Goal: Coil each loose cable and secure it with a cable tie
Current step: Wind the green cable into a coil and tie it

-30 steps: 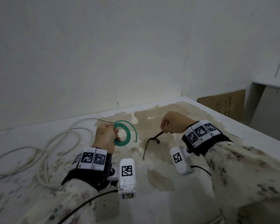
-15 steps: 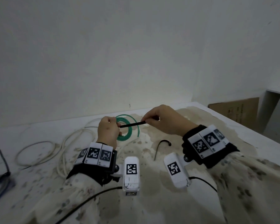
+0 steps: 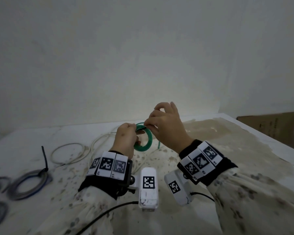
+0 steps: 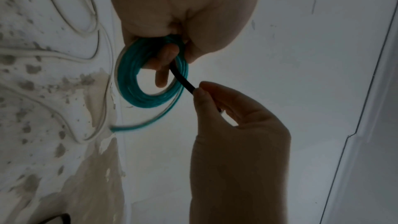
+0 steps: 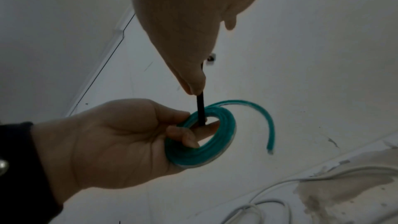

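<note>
Gripping the light, springy green coil (image 3: pixel 143 140) firmly in our left hand (image 3: pixel 126 139), we pinch the thin, flexible black tie (image 4: pixel 182 81) with our right hand (image 3: pixel 166 128) fingertips.

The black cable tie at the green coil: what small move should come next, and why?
Probably the right hand should push the black cable tie further through the green coil and wrap it round the strands. The left hand grips the coil, the tie passes into its opening, and no loop is closed yet.
</note>
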